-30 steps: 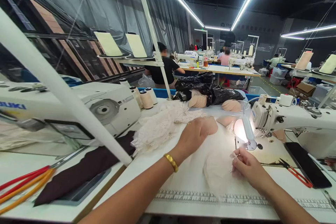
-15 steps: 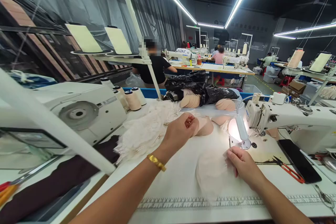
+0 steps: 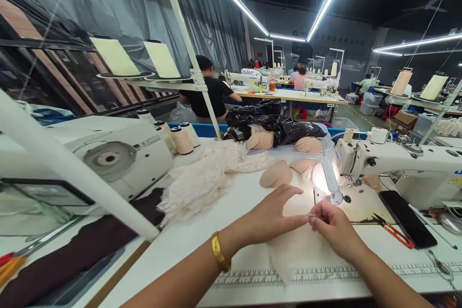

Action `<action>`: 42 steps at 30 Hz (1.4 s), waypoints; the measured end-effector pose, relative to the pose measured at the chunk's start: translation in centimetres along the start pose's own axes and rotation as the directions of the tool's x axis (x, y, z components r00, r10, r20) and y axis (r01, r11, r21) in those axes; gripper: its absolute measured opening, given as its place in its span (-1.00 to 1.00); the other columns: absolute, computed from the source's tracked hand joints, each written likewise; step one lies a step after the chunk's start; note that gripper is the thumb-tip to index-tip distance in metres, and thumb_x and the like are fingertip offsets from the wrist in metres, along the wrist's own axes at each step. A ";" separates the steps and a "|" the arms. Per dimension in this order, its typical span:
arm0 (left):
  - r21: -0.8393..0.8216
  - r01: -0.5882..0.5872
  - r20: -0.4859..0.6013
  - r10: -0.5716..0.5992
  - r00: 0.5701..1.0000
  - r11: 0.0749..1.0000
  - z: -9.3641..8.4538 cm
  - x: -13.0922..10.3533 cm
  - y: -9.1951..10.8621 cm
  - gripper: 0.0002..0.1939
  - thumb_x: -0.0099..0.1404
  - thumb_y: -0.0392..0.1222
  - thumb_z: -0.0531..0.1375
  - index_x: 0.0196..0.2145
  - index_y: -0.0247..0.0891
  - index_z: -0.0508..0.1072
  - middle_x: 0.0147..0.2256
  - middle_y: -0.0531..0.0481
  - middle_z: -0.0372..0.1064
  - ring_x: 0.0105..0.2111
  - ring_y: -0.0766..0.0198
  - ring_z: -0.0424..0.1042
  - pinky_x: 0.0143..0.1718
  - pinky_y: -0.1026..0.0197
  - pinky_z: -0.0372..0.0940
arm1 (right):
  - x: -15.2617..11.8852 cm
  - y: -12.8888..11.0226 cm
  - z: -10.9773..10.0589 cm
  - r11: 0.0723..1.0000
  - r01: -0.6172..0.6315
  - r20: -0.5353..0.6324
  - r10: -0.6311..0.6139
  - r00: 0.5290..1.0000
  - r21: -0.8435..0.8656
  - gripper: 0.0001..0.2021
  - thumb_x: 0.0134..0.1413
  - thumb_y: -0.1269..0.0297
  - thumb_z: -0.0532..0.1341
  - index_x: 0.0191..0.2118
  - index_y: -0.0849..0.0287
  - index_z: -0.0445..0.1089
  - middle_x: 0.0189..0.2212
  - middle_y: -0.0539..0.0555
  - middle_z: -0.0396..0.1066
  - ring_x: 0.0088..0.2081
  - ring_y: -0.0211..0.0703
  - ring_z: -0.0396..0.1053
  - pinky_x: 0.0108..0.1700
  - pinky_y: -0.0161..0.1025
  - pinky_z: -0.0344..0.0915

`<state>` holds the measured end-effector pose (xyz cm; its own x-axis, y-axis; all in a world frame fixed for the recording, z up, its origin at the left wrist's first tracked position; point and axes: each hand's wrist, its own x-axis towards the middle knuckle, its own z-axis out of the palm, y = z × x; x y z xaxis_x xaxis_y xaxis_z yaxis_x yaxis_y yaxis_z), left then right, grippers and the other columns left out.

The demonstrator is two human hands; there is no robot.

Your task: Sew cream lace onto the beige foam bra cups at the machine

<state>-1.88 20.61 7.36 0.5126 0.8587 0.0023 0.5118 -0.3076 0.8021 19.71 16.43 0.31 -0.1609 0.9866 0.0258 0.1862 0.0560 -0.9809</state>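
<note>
A sheer pale fabric piece (image 3: pixel 293 256), long axis unclear, is being pinched at its edge by the nearer right hand's (image 3: pixel 334 227) grip, lying toward seven o'clock from it, while the left hand's (image 3: pixel 269 217) spread, unloaded grip is being held at nine o'clock, thumb just beside that pinch, over the white surface (image 3: pixel 202 236).

Under the hands, the fabric (image 3: pixel 288 252) is pale cream, its pattern, if any, too blurred to tell. Beyond the left hand (image 3: pixel 269 216) lies a plain beige pad (image 3: pixel 276 175), with cream lace (image 3: pixel 202 183) to its left; right of the right hand (image 3: pixel 334 228), orange-handled snips (image 3: pixel 400 238) and a black phone (image 3: pixel 409 219).
</note>
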 end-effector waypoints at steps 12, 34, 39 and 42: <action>0.080 -0.221 0.295 0.189 0.937 0.972 -1.5 3.0 1.0 -0.71 0.22 0.05 0.28 -0.45 -0.17 0.32 -0.46 0.10 0.25 -0.43 0.23 0.24 -0.44 0.24 0.05 | -2.4 -4.1 -3.6 0.829 0.289 -0.160 -0.406 0.900 -0.478 -0.87 0.29 0.27 0.20 -0.27 0.06 0.50 -0.34 0.05 0.50 -0.35 -0.10 0.33 -0.34 -0.20 0.23; 0.706 -0.257 0.130 0.236 0.963 0.660 4.6 5.9 -2.7 -0.85 0.34 -0.43 0.13 -0.35 -0.23 0.35 -0.23 -0.13 0.47 -0.27 0.04 0.42 -0.33 0.10 0.17 | 1.2 4.2 -8.1 0.178 0.666 0.486 -0.554 0.676 -0.724 -0.74 0.47 0.48 0.06 -0.11 0.08 0.49 -0.14 0.02 0.62 -0.19 -0.10 0.50 -0.21 -0.23 0.37; 0.661 -0.160 0.031 0.185 0.982 0.733 3.6 7.7 -4.3 -0.79 0.36 -0.35 0.11 -0.45 -0.20 0.27 -0.48 0.06 0.36 -0.50 0.21 0.34 -0.49 0.18 0.07 | 1.2 4.3 -8.1 0.303 0.596 0.417 -0.487 0.767 -0.743 -0.73 0.45 0.51 0.06 -0.08 0.07 0.48 -0.09 0.01 0.62 -0.13 -0.14 0.53 -0.15 -0.26 0.40; 0.688 -0.129 -0.062 0.235 0.970 0.714 3.6 8.3 -4.3 -0.76 0.42 -0.37 0.02 -0.42 -0.20 0.29 -0.45 -0.01 0.36 -0.47 0.17 0.31 -0.46 0.13 0.06 | 1.3 4.4 -7.9 0.246 0.649 0.443 -0.557 0.703 -0.720 -0.72 0.41 0.55 0.07 -0.14 0.09 0.47 -0.09 0.01 0.63 -0.14 -0.12 0.52 -0.18 -0.24 0.40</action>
<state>2.67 27.54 1.81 0.5745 0.7861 0.2279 0.7740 -0.6124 0.1612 28.00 19.17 -2.40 -0.6463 0.5942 0.4788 0.6390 0.7643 -0.0860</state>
